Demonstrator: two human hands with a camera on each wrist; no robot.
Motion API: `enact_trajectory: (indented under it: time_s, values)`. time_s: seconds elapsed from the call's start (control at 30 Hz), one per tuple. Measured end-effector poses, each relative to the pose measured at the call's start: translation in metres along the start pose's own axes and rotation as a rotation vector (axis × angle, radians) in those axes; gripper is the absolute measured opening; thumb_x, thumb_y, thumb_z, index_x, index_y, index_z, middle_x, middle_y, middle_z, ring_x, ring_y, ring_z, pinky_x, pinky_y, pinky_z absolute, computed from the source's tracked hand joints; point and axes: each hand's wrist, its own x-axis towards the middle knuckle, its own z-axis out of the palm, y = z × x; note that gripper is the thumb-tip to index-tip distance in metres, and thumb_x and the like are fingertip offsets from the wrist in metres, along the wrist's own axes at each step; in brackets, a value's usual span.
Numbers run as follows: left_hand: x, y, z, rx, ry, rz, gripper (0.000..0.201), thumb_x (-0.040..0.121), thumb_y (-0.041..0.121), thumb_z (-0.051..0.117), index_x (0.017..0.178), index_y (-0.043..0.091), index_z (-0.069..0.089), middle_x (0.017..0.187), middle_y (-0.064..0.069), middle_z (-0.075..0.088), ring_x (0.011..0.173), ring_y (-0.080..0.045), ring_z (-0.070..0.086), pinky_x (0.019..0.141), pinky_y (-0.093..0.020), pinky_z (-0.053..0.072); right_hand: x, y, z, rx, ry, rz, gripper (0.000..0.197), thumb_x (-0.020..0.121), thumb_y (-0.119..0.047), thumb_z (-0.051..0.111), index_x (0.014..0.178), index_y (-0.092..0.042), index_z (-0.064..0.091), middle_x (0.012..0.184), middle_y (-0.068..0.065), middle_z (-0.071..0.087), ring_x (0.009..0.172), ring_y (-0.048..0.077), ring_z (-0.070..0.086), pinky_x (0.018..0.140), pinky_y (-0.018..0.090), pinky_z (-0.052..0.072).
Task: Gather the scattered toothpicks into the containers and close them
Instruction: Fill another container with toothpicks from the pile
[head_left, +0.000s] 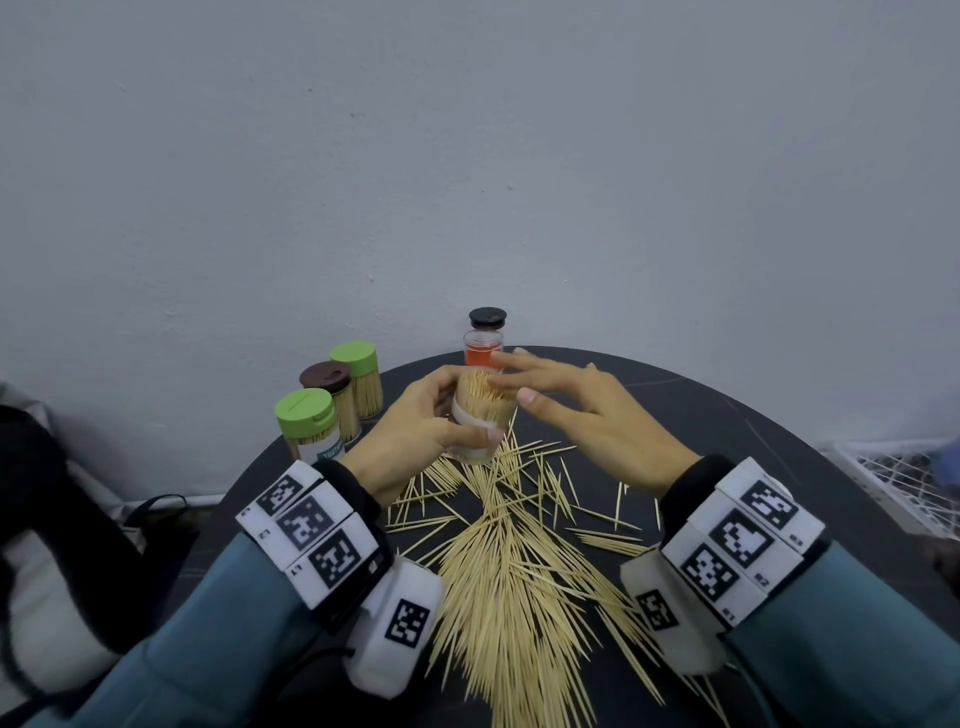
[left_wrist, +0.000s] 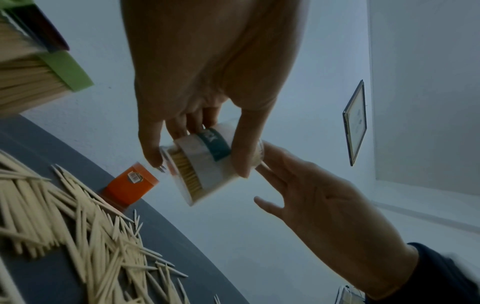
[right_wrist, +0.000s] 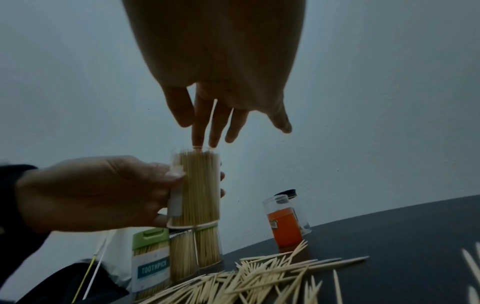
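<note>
My left hand (head_left: 415, 421) grips a clear, lidless container (head_left: 475, 415) packed with toothpicks, held above the table; in the left wrist view the container (left_wrist: 205, 164) shows its white and teal label, and the right wrist view shows it (right_wrist: 197, 189) upright. My right hand (head_left: 566, 400) hovers over its mouth with straight fingers (right_wrist: 205, 127), the tips touching the toothpick ends. A large heap of scattered toothpicks (head_left: 514, 566) covers the dark round table (head_left: 727, 415) between my wrists. An open container with an orange label (head_left: 483, 353) stands behind, a black lid (head_left: 487, 317) beyond it.
Three closed full containers stand at the table's left rim: a near green-lidded one (head_left: 309, 426), a brown-lidded one (head_left: 332, 400) and a far green-lidded one (head_left: 361, 374). A white wall lies close behind. A white wire rack (head_left: 904, 483) sits at the right.
</note>
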Motion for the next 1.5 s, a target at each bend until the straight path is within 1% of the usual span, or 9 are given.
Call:
enact_trajectory:
  time_s: [0.13,0.23,0.53,0.6,0.73,0.93,1.17,1.3,1.5]
  values:
    - [0.0,0.0,-0.001,0.006,-0.038,0.017,0.06,0.07,-0.01,0.072,0.123,0.011,0.053,0.118,-0.009,0.064,0.11,-0.02,0.061,0.092,-0.028,0.049,-0.001,0.0,0.0,0.017,-0.014,-0.027,0.031,0.096,-0.021,0.047,0.125,-0.028,0.057,0.132,-0.026,0.043,0.131,-0.008,0.032,0.118,0.045,0.001]
    - [0.0,-0.001,-0.002,0.003,-0.04,0.027,0.059,0.07,-0.013,0.071,0.119,0.014,0.055,0.113,-0.006,0.065,0.106,-0.017,0.063,0.087,-0.025,0.05,-0.001,0.0,0.001,0.11,0.005,-0.051,0.034,0.095,-0.011,0.049,0.122,-0.028,0.06,0.129,-0.012,0.057,0.123,-0.005,0.046,0.12,0.036,0.005]
    - [0.002,-0.001,-0.002,0.008,-0.024,0.02,0.061,0.07,-0.014,0.07,0.123,0.011,0.054,0.118,-0.01,0.064,0.109,-0.021,0.062,0.084,-0.023,0.051,-0.002,0.0,0.003,0.021,-0.01,-0.039,0.033,0.092,-0.011,0.053,0.111,-0.036,0.064,0.124,-0.018,0.06,0.127,-0.003,0.042,0.114,0.044,-0.011]
    - [0.002,-0.001,-0.004,0.001,-0.011,0.019,0.061,0.07,-0.014,0.07,0.122,0.012,0.054,0.119,-0.009,0.064,0.11,-0.021,0.061,0.083,-0.022,0.05,0.0,-0.002,0.001,0.053,0.001,-0.037,0.035,0.092,-0.009,0.052,0.112,-0.035,0.064,0.124,-0.018,0.06,0.127,-0.006,0.041,0.114,0.039,-0.003]
    - [0.004,0.004,-0.01,-0.026,0.052,0.01,0.062,0.068,-0.016,0.07,0.123,0.008,0.053,0.118,-0.011,0.064,0.111,-0.024,0.061,0.086,-0.024,0.051,0.008,0.003,-0.007,0.113,0.062,0.05,0.031,0.092,-0.006,0.052,0.115,-0.024,0.064,0.116,-0.01,0.065,0.115,-0.001,0.054,0.101,0.019,0.037]
    - [0.007,0.014,-0.029,-0.008,0.114,0.014,0.061,0.068,-0.012,0.072,0.122,0.01,0.054,0.115,-0.008,0.064,0.106,-0.021,0.062,0.08,-0.02,0.051,0.039,0.02,0.002,-0.338,-0.368,0.486,0.043,0.093,-0.022,0.055,0.133,-0.012,0.045,0.134,0.005,0.051,0.123,0.019,0.047,0.101,0.029,0.036]
    - [0.012,0.032,-0.054,0.105,0.092,0.035,0.054,0.067,-0.008,0.076,0.112,0.015,0.057,0.113,-0.007,0.064,0.106,-0.021,0.061,0.09,-0.03,0.051,0.087,0.022,0.037,-0.591,-0.545,0.536,0.062,0.097,-0.03,0.045,0.15,-0.018,0.014,0.152,0.009,0.028,0.138,0.024,0.03,0.108,0.032,0.028]
    - [0.012,0.034,-0.06,0.104,0.094,0.041,0.057,0.066,-0.006,0.077,0.115,0.016,0.058,0.116,-0.008,0.064,0.108,-0.022,0.061,0.096,-0.035,0.05,0.101,0.025,0.051,-0.64,-0.588,0.538,0.058,0.099,-0.034,0.04,0.149,-0.015,0.017,0.153,0.009,0.026,0.139,0.025,0.028,0.11,0.033,0.025]
    - [0.009,0.035,-0.064,0.069,0.089,0.043,0.053,0.066,-0.009,0.076,0.108,0.019,0.059,0.116,-0.009,0.064,0.105,-0.022,0.061,0.091,-0.031,0.051,0.102,0.029,0.061,-0.707,-0.609,0.493,0.05,0.097,-0.037,0.041,0.135,-0.004,0.044,0.134,0.012,0.05,0.12,0.025,0.049,0.098,0.033,0.04]
